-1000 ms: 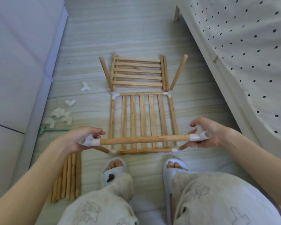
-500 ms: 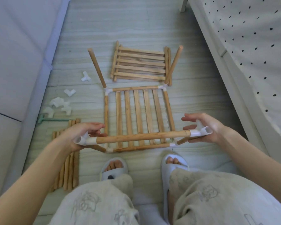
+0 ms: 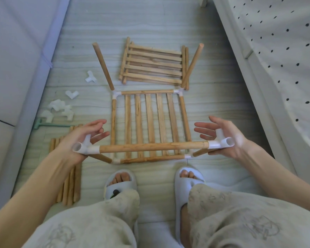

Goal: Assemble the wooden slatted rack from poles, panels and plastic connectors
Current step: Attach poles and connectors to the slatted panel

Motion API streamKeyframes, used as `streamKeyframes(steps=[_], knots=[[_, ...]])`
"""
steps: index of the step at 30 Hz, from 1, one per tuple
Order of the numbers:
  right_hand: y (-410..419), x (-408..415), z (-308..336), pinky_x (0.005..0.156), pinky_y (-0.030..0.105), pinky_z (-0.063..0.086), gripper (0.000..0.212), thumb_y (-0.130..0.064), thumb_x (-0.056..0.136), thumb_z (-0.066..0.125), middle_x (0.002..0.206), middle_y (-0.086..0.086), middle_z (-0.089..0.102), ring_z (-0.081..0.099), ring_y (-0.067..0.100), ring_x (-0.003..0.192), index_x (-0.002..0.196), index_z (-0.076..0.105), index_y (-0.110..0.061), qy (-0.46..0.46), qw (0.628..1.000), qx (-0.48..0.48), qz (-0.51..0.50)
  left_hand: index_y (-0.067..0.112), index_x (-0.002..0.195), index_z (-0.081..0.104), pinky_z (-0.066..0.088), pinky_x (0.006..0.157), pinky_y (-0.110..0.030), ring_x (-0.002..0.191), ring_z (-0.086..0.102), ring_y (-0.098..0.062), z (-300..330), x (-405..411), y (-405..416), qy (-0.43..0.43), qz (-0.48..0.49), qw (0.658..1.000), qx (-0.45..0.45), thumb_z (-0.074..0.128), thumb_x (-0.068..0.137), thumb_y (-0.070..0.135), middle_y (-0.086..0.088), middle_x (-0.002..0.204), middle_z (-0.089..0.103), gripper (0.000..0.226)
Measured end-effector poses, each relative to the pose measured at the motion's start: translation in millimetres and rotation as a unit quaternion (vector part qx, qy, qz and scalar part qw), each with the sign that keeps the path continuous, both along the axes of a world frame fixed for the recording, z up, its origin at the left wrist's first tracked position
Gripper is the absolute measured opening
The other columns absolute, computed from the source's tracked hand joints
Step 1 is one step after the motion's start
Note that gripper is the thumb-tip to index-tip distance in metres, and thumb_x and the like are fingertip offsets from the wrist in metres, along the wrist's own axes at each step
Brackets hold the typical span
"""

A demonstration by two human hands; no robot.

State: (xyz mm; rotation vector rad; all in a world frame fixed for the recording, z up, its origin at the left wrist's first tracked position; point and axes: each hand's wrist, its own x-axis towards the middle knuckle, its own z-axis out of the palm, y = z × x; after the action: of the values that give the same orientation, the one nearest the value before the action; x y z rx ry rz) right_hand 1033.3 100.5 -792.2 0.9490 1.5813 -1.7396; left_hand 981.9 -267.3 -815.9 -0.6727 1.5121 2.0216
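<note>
On the floor lies the rack base (image 3: 149, 122), a slatted panel framed by poles and white corner connectors. Two poles (image 3: 102, 66) (image 3: 192, 65) stand up from its far corners. Above its near edge hangs a horizontal pole (image 3: 153, 147) with a white connector on each end (image 3: 83, 147) (image 3: 220, 143). It sits over the two near corner poles (image 3: 101, 157) (image 3: 199, 152). My left hand (image 3: 79, 133) presses its palm against the left connector, fingers spread straight. My right hand (image 3: 230, 128) does the same on the right connector.
Spare slatted panels (image 3: 153, 66) are stacked beyond the base. Loose white connectors (image 3: 61, 110) and a green tool (image 3: 48, 125) lie at the left, with a bundle of poles (image 3: 70, 183) beside my left arm. A bed (image 3: 276, 68) borders the right, a grey wall (image 3: 16, 51) the left.
Both hands have uncurled their fingers from around the end connectors and now press them with flat palms. The pole stays over the near corner poles.
</note>
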Motion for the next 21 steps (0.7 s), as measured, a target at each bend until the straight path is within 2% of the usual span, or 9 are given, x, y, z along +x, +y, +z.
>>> streamKeyframes(steps=[4, 9, 11, 13, 15, 16, 17, 19, 21], knots=[[1, -5, -1, 0.106, 0.050, 0.023, 0.042, -0.047, 0.093, 0.037, 0.125, -0.006, 0.060, 0.046, 0.015, 0.123, 0.110, 0.067, -0.023, -0.013, 1.000, -0.005, 0.001, 0.016, 0.093, 0.069, 0.048, 0.080, -0.032, 0.084, 0.070, -0.014, 0, -2, -1, -0.010, -0.017, 1.000, -0.012, 0.059, 0.084, 0.016, 0.004, 0.070, 0.066, 0.013], [1, -21, 11, 0.104, 0.056, 0.020, 0.042, -0.045, 0.094, 0.036, 0.121, -0.002, 0.062, 0.048, 0.017, 0.119, 0.111, 0.064, -0.018, -0.018, 0.999, -0.029, -0.036, 0.019, 0.088, 0.069, 0.052, 0.066, -0.031, 0.084, 0.067, -0.012, 6, -14, 7, -0.040, 0.027, 0.999, -0.010, 0.059, 0.088, 0.021, 0.005, 0.071, 0.068, 0.010], [1, -31, 14, 0.105, 0.055, 0.018, 0.045, -0.046, 0.096, 0.031, 0.119, 0.002, 0.062, 0.048, 0.018, 0.117, 0.105, 0.063, -0.015, 0.005, 0.990, -0.049, -0.131, 0.017, 0.087, 0.068, 0.053, 0.064, -0.031, 0.081, 0.067, -0.013, 10, -19, 11, -0.036, 0.032, 0.999, -0.003, 0.057, 0.089, 0.022, 0.003, 0.072, 0.069, 0.012], [0, -35, 14, 0.102, 0.047, 0.027, 0.048, -0.049, 0.097, 0.026, 0.111, 0.001, 0.061, 0.050, 0.017, 0.105, 0.097, 0.060, -0.015, 0.029, 0.961, -0.075, -0.265, 0.014, 0.086, 0.066, 0.052, 0.067, -0.031, 0.079, 0.065, -0.016, 11, -23, 15, -0.030, 0.077, 0.997, 0.009, 0.053, 0.091, 0.022, 0.000, 0.074, 0.067, 0.016], [-7, -30, 15, 0.086, 0.033, 0.039, 0.048, -0.052, 0.097, 0.024, 0.095, -0.001, 0.057, 0.051, 0.014, 0.085, 0.085, 0.054, -0.016, 0.057, 0.924, -0.081, -0.369, 0.013, 0.084, 0.063, 0.049, 0.073, -0.031, 0.081, 0.062, -0.017, 11, -22, 18, -0.032, 0.118, 0.992, 0.016, 0.049, 0.093, 0.021, -0.002, 0.080, 0.062, 0.019], [-11, -24, 17, 0.085, 0.032, 0.042, 0.047, -0.051, 0.098, 0.025, 0.096, 0.000, 0.057, 0.054, 0.014, 0.088, 0.089, 0.054, -0.015, 0.069, 0.916, -0.061, -0.391, 0.012, 0.084, 0.062, 0.048, 0.074, -0.031, 0.082, 0.060, -0.017, 11, -19, 20, -0.036, 0.126, 0.991, 0.017, 0.047, 0.094, 0.021, -0.003, 0.082, 0.060, 0.020], [-16, -18, 18, 0.093, 0.034, 0.041, 0.046, -0.050, 0.099, 0.025, 0.107, 0.002, 0.058, 0.055, 0.016, 0.103, 0.104, 0.055, -0.015, 0.077, 0.917, -0.031, -0.390, 0.011, 0.083, 0.061, 0.047, 0.075, -0.030, 0.081, 0.058, -0.017, 11, -15, 21, -0.040, 0.127, 0.991, 0.018, 0.046, 0.094, 0.021, -0.004, 0.084, 0.058, 0.022], [-24, -7, 22, 0.111, 0.040, 0.027, 0.050, -0.046, 0.100, 0.025, 0.136, 0.004, 0.048, 0.042, 0.020, 0.129, 0.137, 0.039, -0.015, 0.076, 0.930, 0.025, -0.358, 0.009, 0.083, 0.059, 0.046, 0.074, -0.028, 0.078, 0.054, -0.016, 13, -7, 24, -0.048, 0.126, 0.991, 0.018, 0.041, 0.096, 0.019, -0.005, 0.084, 0.055, 0.025], [-32, -3, 31, 0.112, 0.046, 0.026, 0.053, -0.045, 0.100, 0.029, 0.147, 0.010, 0.034, 0.035, 0.028, 0.135, 0.145, 0.028, -0.018, 0.057, 0.939, 0.009, -0.339, 0.009, 0.083, 0.058, 0.045, 0.069, -0.026, 0.076, 0.053, -0.016, 17, 2, 25, -0.047, 0.114, 0.992, -0.004, 0.035, 0.098, 0.020, -0.005, 0.086, 0.055, 0.030]])
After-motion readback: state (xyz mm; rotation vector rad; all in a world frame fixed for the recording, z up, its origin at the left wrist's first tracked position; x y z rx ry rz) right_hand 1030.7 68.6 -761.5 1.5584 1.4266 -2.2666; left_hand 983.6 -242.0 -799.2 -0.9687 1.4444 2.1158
